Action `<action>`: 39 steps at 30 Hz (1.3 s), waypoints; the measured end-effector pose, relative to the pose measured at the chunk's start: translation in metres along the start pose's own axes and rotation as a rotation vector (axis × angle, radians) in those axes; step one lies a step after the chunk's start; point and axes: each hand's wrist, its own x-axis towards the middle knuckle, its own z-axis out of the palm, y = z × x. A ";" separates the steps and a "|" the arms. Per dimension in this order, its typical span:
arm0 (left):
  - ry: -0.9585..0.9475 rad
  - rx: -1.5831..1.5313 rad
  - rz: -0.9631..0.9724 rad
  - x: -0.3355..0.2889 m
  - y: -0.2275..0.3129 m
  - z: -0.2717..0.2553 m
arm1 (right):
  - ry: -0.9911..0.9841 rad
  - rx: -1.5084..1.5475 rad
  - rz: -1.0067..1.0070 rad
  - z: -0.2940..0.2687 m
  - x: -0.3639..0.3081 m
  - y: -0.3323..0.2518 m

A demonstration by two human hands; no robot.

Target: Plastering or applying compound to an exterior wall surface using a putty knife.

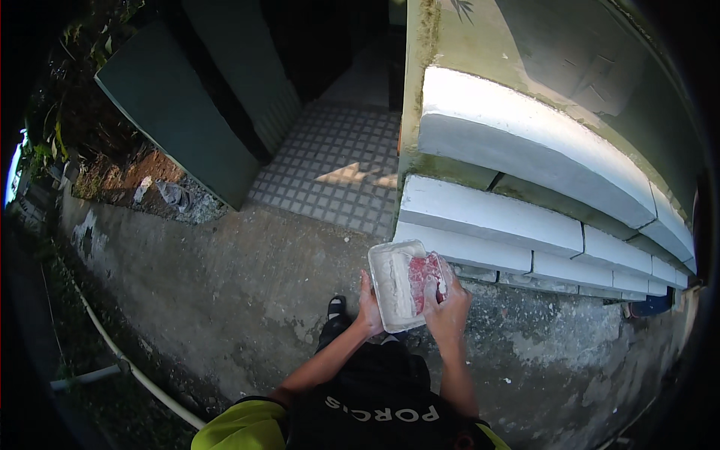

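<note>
The tray [383, 286], long axis pointing forward, lies between left hand [368, 310] holding it and right hand [448, 306] gripping a red piece [420, 279].

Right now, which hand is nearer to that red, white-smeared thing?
Right. The right hand holds the red thing; the left hand is farther off, at the left side of the white tray.

Left of the tiled floor [300, 172], a dark green panel [180, 105] stands near reddish soil [154, 166]. Right of the tiles rises a greenish wall [480, 37], partly shaded. Stained concrete [247, 255] spreads before the tiles, where a sunlight patch [341, 174] falls.
</note>
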 end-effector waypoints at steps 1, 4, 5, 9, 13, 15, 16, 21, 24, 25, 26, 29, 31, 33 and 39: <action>0.018 0.011 -0.021 0.000 0.004 0.001 | 0.017 -0.011 0.011 0.003 -0.001 -0.001; 0.014 0.047 -0.077 0.001 0.019 0.005 | 0.033 -0.102 0.048 0.013 0.000 -0.011; 0.002 0.070 -0.089 0.001 0.024 0.005 | 0.064 -0.120 0.050 0.017 -0.001 -0.017; -0.020 0.050 -0.164 0.009 0.044 -0.005 | 0.107 -0.219 0.021 0.033 0.006 -0.035; -0.071 0.030 -0.225 0.015 0.063 -0.015 | 0.120 -0.201 0.083 0.046 0.008 -0.055; -0.083 0.020 -0.248 0.016 0.069 -0.019 | 0.134 -0.250 0.060 0.052 0.006 -0.062; -0.074 0.044 -0.259 0.016 0.072 -0.020 | 0.149 -0.257 0.067 0.058 0.005 -0.065; -0.095 0.082 -0.333 0.012 0.095 -0.019 | 0.239 -0.430 0.094 0.081 0.001 -0.073; -0.100 0.115 -0.361 0.012 0.105 -0.023 | 0.328 -0.283 0.073 0.090 0.005 -0.070; -0.117 0.107 -0.371 0.012 0.108 -0.025 | 0.343 -0.288 0.078 0.093 0.004 -0.074; -0.134 0.099 -0.382 0.012 0.111 -0.026 | 0.370 -0.308 0.115 0.095 0.003 -0.081; -0.158 0.105 -0.413 0.012 0.115 -0.026 | 0.415 -0.403 0.151 0.099 -0.003 -0.084; -0.174 0.095 -0.425 0.014 0.116 -0.031 | 0.429 -0.473 0.149 0.099 -0.006 -0.084; -0.185 0.082 -0.439 0.014 0.120 -0.031 | 0.412 -0.061 0.293 0.099 -0.008 -0.083; -0.159 0.147 -0.427 0.016 0.127 -0.032 | 0.433 0.527 0.462 0.092 -0.020 -0.065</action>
